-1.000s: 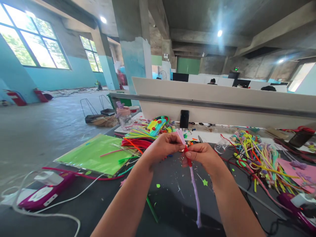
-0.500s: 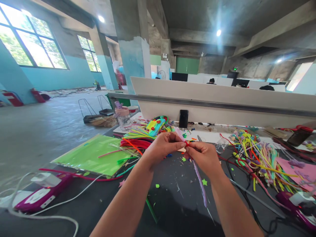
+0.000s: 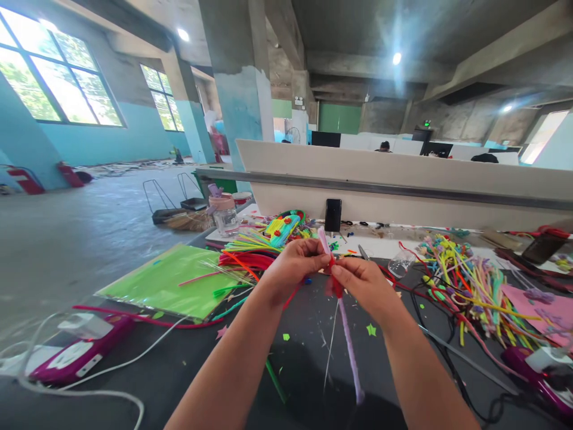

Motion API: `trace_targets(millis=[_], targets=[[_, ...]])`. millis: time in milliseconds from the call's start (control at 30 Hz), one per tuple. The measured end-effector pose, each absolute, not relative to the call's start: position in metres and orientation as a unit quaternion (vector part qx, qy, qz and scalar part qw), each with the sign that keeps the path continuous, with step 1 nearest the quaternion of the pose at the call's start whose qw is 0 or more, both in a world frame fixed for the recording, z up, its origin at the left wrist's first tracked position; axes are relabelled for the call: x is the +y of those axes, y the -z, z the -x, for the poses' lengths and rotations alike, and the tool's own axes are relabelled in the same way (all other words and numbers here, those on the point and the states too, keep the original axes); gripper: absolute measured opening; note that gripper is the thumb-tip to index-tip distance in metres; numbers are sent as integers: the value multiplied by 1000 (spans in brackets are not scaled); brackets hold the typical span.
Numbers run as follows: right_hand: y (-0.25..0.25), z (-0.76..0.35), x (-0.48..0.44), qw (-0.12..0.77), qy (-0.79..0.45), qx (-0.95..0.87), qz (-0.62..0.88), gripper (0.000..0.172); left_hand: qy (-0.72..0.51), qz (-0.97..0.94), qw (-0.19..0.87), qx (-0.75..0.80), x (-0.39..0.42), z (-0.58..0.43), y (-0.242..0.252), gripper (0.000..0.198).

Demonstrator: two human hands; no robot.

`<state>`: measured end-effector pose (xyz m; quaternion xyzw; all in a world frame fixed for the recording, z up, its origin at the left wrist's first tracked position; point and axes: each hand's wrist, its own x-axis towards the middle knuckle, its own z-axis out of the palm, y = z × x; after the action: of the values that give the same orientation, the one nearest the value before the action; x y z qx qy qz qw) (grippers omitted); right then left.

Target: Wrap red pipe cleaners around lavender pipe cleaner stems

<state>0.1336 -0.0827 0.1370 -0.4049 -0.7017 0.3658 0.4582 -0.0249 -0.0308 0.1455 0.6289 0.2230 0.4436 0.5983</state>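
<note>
Both my hands meet above the dark table. My left hand pinches the top of a lilac pipe cleaner whose pale upper end sticks up past my fingers. My right hand pinches a red pipe cleaner wound round the lilac one just below. The lilac stem hangs down toward me, with a thin wire beside it.
A green sheet lies to the left, with bundles of red and yellow-green pipe cleaners behind it. A tangled heap of coloured pipe cleaners lies right. Purple glue guns with white cables lie at both near corners. A phone leans on the white partition.
The hanging lilac stem has swung from right back toward the middle. My right hand has turned slightly around the red winding. My left hand has stayed put.
</note>
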Motion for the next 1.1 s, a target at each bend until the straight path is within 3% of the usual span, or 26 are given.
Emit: trace_targets(millis=[100, 267, 467, 833, 1100], targets=[[-141, -140, -83, 440, -516, -661, 321, 33, -420, -641, 602, 223, -33, 28, -146, 22], [-139, -142, -81, 468, -564, -599, 322, 25, -415, -640, 606, 226, -34, 24, -149, 24], [-138, -139, -78, 523, -461, -600, 392, 20, -428, -645, 563, 290, -35, 18, -152, 29], [-119, -133, -68, 520, -164, -656, 521, 20, -431, -716, 445, 322, -31, 14, -150, 26], [-114, -133, -61, 506, -101, -673, 530, 21, -476, -723, 362, 346, -31, 5, -144, 20]])
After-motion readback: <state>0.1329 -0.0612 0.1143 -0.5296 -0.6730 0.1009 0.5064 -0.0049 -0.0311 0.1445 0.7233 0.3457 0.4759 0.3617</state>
